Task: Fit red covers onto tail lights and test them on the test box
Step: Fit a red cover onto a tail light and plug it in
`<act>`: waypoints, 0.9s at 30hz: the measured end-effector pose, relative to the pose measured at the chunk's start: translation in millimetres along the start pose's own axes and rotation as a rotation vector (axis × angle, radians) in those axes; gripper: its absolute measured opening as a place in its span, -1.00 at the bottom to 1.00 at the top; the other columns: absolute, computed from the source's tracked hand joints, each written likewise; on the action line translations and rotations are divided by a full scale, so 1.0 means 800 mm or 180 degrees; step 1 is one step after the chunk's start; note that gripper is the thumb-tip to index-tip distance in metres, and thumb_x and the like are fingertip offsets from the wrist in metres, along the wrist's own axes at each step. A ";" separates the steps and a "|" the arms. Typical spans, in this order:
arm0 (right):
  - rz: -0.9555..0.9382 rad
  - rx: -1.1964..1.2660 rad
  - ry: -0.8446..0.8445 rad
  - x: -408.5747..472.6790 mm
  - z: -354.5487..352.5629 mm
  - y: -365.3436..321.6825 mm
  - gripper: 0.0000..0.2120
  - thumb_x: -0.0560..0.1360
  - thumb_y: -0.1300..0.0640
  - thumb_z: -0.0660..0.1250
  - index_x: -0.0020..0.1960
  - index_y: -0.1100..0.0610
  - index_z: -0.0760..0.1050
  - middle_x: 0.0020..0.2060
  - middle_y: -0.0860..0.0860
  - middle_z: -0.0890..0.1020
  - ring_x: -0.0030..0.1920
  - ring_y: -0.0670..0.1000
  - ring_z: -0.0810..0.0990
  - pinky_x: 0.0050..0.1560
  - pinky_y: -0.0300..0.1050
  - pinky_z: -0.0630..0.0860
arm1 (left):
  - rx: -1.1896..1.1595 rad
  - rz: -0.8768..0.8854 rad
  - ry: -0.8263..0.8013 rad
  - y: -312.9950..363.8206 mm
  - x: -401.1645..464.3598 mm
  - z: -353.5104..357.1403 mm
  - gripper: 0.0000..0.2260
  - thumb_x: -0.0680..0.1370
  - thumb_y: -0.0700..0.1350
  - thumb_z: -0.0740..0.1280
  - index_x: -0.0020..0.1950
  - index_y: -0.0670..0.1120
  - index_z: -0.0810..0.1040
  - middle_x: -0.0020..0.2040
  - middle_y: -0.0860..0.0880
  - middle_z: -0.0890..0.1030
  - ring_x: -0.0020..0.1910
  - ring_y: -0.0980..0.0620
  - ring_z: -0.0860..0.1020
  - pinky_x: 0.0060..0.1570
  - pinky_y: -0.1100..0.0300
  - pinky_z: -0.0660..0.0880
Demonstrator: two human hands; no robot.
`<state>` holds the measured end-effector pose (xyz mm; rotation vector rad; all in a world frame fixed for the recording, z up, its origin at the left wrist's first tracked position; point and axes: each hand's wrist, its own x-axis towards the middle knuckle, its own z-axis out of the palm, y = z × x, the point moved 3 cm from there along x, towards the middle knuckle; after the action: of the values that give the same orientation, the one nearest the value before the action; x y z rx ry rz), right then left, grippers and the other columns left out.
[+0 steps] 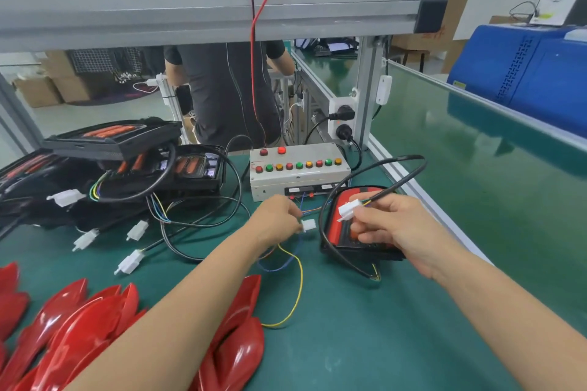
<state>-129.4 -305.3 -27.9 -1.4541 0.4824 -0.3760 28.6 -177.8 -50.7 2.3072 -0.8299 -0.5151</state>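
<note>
The right hand (386,225) covers much of the red-covered tail light (341,225) at centre right, and the red covers (79,327) at lower left run off the frame. That hand pinches the light's white plug (347,211); the left hand (276,216) grips the test box's white connector (308,225) – the two just apart, below the test box (298,173).
</note>
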 end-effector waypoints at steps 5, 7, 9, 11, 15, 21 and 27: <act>-0.0121 0.0062 0.0099 0.004 0.015 -0.007 -0.94 0.47 0.20 0.43 -0.15 0.20 0.62 -0.41 0.00 0.63 -0.43 -0.10 0.59 -0.45 -0.30 0.51 | -0.1495 0.0176 0.0632 -0.020 -0.027 -0.041 -0.73 0.49 -0.32 0.32 -0.27 0.02 0.64 -0.42 0.00 0.56 -0.33 0.05 0.44 -0.23 0.18 0.32; -0.0177 0.0083 0.0094 0.009 0.030 -0.013 -0.94 0.46 0.20 0.44 -0.13 0.19 0.62 -0.46 -0.03 0.61 -0.49 -0.12 0.54 -0.52 -0.33 0.44 | -0.1895 0.0246 0.0538 -0.020 -0.038 -0.047 -0.75 0.50 -0.32 0.32 -0.24 -0.01 0.64 -0.45 0.04 0.58 -0.39 0.13 0.49 -0.28 0.21 0.32; -0.0245 0.0140 0.0052 0.016 0.049 -0.017 -0.96 0.47 0.24 0.43 -0.16 0.17 0.62 -0.48 -0.08 0.61 -0.48 -0.16 0.55 -0.50 -0.34 0.45 | -0.1955 0.0334 0.0378 -0.016 -0.046 -0.047 -0.80 0.52 -0.29 0.32 -0.18 -0.03 0.65 -0.44 0.04 0.58 -0.40 0.18 0.48 -0.28 0.23 0.30; -0.0218 0.0235 0.0047 0.021 0.065 -0.017 -0.91 0.48 0.25 0.42 -0.20 0.15 0.61 -0.48 -0.10 0.61 -0.46 -0.18 0.57 -0.46 -0.33 0.49 | -0.1917 0.0453 0.0247 -0.012 -0.049 -0.046 -0.81 0.52 -0.30 0.32 -0.16 -0.05 0.65 -0.41 0.06 0.58 -0.41 0.21 0.46 -0.31 0.32 0.33; -0.0038 0.0368 0.0160 0.029 0.075 -0.012 -0.88 0.48 0.21 0.43 -0.23 0.14 0.60 -0.49 -0.08 0.60 -0.45 -0.18 0.58 -0.46 -0.33 0.50 | -0.1893 0.0666 0.0049 -0.007 -0.052 -0.043 -0.85 0.52 -0.34 0.30 -0.18 -0.18 0.62 -0.46 0.11 0.56 -0.47 0.27 0.43 -0.39 0.53 0.32; 0.0017 0.0153 0.0032 0.027 0.072 -0.008 -0.90 0.49 0.20 0.42 -0.18 0.20 0.59 -0.44 -0.03 0.59 -0.46 -0.15 0.57 -0.47 -0.32 0.50 | -0.1893 0.0588 -0.0086 -0.020 -0.051 -0.038 -0.81 0.52 -0.26 0.33 -0.27 -0.10 0.63 -0.40 0.04 0.56 -0.40 0.16 0.41 -0.28 0.28 0.28; -0.0104 0.0063 -0.0326 0.026 0.075 -0.009 -0.96 0.51 0.24 0.38 -0.10 0.17 0.61 -0.43 -0.05 0.59 -0.42 -0.13 0.59 -0.47 -0.32 0.50 | -0.2404 0.0488 -0.0244 -0.014 -0.049 -0.037 -0.85 0.52 -0.30 0.31 -0.17 -0.18 0.65 -0.41 0.00 0.54 -0.43 0.13 0.40 -0.35 0.33 0.28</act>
<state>-80.1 -266.0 -19.7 -1.4558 0.3720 -0.3299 20.7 -131.8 -30.5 1.5300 -0.6834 -0.7052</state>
